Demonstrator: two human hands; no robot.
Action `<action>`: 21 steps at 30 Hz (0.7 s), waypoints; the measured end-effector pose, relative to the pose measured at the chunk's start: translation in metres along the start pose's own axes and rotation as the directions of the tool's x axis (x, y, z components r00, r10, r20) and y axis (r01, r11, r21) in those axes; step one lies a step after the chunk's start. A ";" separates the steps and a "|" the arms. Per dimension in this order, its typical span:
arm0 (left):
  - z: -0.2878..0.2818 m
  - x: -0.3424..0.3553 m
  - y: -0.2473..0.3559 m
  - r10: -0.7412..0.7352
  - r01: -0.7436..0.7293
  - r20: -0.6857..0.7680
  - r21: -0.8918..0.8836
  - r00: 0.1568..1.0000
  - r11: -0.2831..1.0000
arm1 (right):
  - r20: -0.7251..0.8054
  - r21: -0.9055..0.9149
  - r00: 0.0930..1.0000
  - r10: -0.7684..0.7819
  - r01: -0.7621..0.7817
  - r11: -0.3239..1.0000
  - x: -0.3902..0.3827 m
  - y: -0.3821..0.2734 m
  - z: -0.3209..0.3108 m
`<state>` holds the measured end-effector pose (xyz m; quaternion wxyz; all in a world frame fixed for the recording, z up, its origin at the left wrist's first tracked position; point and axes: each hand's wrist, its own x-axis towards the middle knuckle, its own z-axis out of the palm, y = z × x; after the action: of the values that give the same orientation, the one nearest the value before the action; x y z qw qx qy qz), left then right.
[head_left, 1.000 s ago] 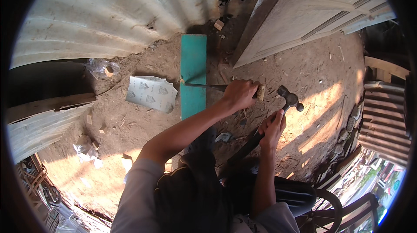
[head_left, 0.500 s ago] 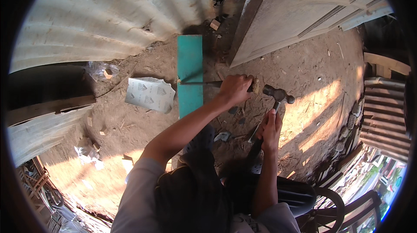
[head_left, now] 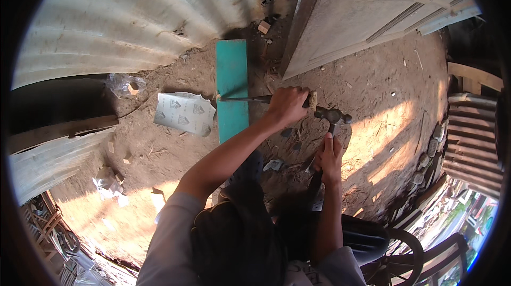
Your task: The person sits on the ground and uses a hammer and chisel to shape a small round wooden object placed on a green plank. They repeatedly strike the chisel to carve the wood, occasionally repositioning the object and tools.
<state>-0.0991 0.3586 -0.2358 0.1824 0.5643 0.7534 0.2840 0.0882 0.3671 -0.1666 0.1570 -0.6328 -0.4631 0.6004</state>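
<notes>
My left hand (head_left: pixel 288 106) is closed round the dark handle of a chisel (head_left: pixel 240 99). The chisel's long metal shaft lies sideways across a green board (head_left: pixel 232 70), its tip by the board's left edge. In my right hand (head_left: pixel 329 157) is a ball-peen hammer (head_left: pixel 331 115), gripped by its handle below the head. The hammer's face is at the worn butt of the chisel handle, touching it or very near. The left fingertips are partly hidden behind the hand.
A printed grey-white sheet (head_left: pixel 185 115) lies left of the board. Behind it rises a corrugated metal wall (head_left: pixel 133 19); a wooden door panel (head_left: pixel 362 19) leans at the far right. Small wood blocks (head_left: pixel 263 27) and chips litter the dirt floor. Corrugated sheeting (head_left: pixel 471 145) stands at the right.
The hammer has swung left, closing the gap to the chisel's butt. My left hand keeps its hold on the chisel, almost in the same place.
</notes>
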 end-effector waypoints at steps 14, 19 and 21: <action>0.003 -0.002 0.000 -0.025 0.025 0.055 0.011 0.998 1.000 | -0.286 0.343 0.956 0.059 0.044 0.938 0.005 -0.011 0.012; 0.002 0.005 -0.004 -0.063 0.061 0.058 0.034 0.996 0.998 | -0.105 0.067 0.994 -0.014 0.021 0.998 0.005 -0.010 0.014; 0.002 0.003 -0.001 -0.041 0.041 0.031 0.012 0.999 0.999 | -0.296 0.353 0.955 0.023 0.087 0.932 -0.001 -0.001 0.030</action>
<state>-0.1000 0.3614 -0.2381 0.1969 0.5542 0.7635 0.2669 0.0608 0.3566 -0.1717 0.3481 -0.6675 -0.3264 0.5716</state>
